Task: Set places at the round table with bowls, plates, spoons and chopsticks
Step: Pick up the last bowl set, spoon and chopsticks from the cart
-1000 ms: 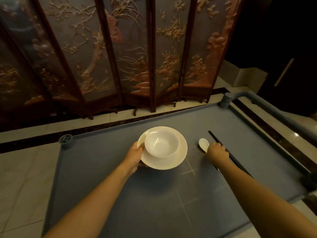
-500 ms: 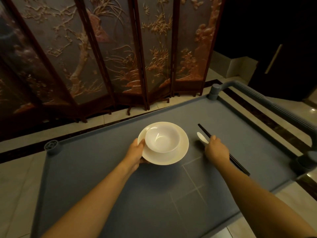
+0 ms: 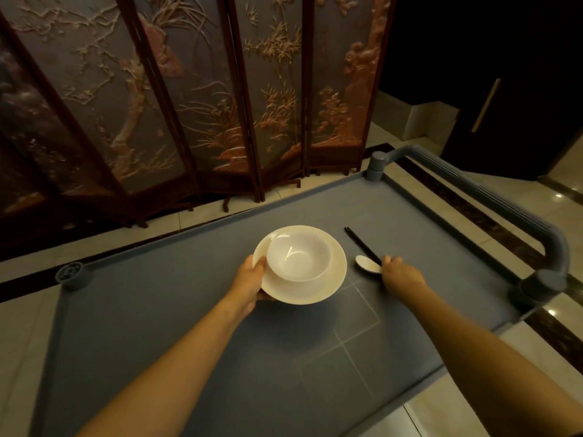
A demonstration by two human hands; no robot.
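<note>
Dim room with pale tiled floor crossed by a dark border strip; a folding screen of dark wooden frames and carved reddish plant panels stood along the far side, and a dark door with a pale vertical bar lay at far right. Item one: grey-blue cart, flat-topped with a low rim, round corner posts and a ribbed grey handle along its right end; faint pale lines were scored across its near-right surface. Item two: white plate, round, placed about mid-cart. Item three: white bowl, upright and empty, sitting on the far-left part of the plate. Left hand: gripped the plate at its near-left rim, thumb on top just beside the bowl, fingers tucked beneath and hidden; whether the plate rested on the cart or was raised could not be told. Item four: black chopsticks, a pair lying side by side, running from the right hand toward the far left, just right of the plate. Item five: white spoon, its bowl showing left of the right hand, against the chopsticks, its handle passing under that hand. Right hand: knuckles up, fingers curled round the near ends of the chopsticks; whether it also gripped the spoon handle could not be told.
</note>
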